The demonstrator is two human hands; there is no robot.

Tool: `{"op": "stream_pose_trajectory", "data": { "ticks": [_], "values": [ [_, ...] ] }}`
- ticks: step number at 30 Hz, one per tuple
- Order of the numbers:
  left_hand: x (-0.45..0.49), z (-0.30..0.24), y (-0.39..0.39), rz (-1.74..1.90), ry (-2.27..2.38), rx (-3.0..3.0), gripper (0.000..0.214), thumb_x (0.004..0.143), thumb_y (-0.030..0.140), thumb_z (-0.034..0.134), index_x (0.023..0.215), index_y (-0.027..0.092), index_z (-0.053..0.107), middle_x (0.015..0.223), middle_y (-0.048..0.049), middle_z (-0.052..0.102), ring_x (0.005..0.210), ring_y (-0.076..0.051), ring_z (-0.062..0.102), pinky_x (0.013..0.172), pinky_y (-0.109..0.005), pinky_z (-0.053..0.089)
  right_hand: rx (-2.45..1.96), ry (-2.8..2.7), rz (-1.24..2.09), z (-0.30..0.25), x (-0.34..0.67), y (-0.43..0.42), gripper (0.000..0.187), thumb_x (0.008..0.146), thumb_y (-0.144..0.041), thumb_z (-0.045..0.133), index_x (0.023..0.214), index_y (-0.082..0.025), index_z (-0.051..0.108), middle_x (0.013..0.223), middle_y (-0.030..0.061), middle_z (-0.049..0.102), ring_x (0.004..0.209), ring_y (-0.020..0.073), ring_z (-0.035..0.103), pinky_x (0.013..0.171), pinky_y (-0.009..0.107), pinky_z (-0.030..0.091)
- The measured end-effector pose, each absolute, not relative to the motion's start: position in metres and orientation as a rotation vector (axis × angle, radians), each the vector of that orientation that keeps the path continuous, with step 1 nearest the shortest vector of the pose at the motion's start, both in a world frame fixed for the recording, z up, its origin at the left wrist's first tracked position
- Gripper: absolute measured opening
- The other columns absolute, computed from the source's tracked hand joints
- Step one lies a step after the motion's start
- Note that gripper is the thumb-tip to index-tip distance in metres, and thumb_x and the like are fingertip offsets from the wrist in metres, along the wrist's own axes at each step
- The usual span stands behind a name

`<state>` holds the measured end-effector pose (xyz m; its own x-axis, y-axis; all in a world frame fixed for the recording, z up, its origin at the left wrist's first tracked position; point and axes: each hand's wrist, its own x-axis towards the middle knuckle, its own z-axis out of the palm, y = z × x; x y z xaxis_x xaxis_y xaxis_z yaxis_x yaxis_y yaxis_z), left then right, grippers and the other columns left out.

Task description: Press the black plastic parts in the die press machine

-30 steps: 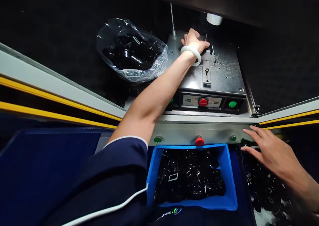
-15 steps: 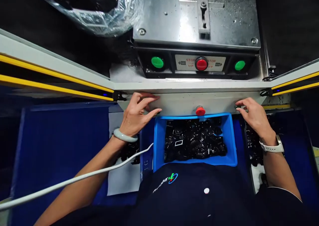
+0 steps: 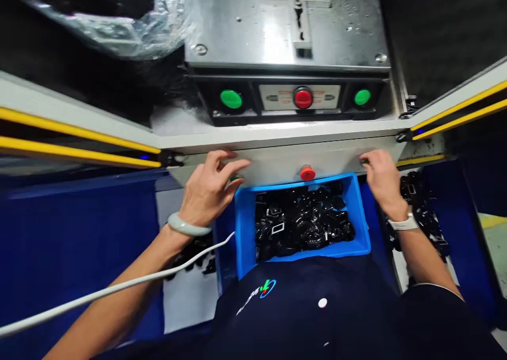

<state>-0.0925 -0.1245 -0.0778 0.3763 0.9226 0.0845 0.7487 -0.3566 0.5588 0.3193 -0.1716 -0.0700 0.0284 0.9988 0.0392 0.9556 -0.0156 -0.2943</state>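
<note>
My left hand [image 3: 212,185] is at the left part of the white front panel [image 3: 273,162]. Its thumb and fingers are apart, with a small green button [image 3: 235,178] beside the thumb. At the panel's right end is my right hand [image 3: 382,180], slightly blurred, its fingers curled but apart near a small dark button [image 3: 363,160]. Neither hand shows anything held. Between them, a red knob [image 3: 308,173] sticks out of the panel. Below it stands a blue bin [image 3: 362,217] of glossy black parts [image 3: 304,220].
Behind the panel is a metal machine plate [image 3: 245,37] above a control box with green buttons [image 3: 231,99] and a red button [image 3: 303,98]. Yellow-striped bars [image 3: 79,146] flank it. A clear plastic bag [image 3: 158,27] lies at back left. A white cord [image 3: 130,282] crosses my left forearm.
The view has shifted, so the machine and bin sit further left. My right hand has tilted and drawn slightly inward; my left thumb has dropped from the panel's small green button, which now shows.
</note>
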Motion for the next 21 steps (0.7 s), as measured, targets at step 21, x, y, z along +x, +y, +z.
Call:
{"op": "stream_pose_trajectory", "data": {
  "ticks": [21],
  "values": [
    [-0.006, -0.155, -0.152, -0.112, 0.378, 1.685, 0.018, 0.09, 0.026, 0.071, 0.104, 0.023, 0.081, 0.104, -0.0085, 0.07, 0.091, -0.022, 0.066, 0.079, -0.031, 0.053, -2.208, -2.486, 0.964, -0.136, 0.234, -0.219, 0.043, 0.095, 0.002, 0.041, 0.134, -0.004, 0.058, 0.134, 0.0254, 0.064, 0.117, 0.0314, 0.064, 0.091, 0.039, 0.055]
  ]
}}
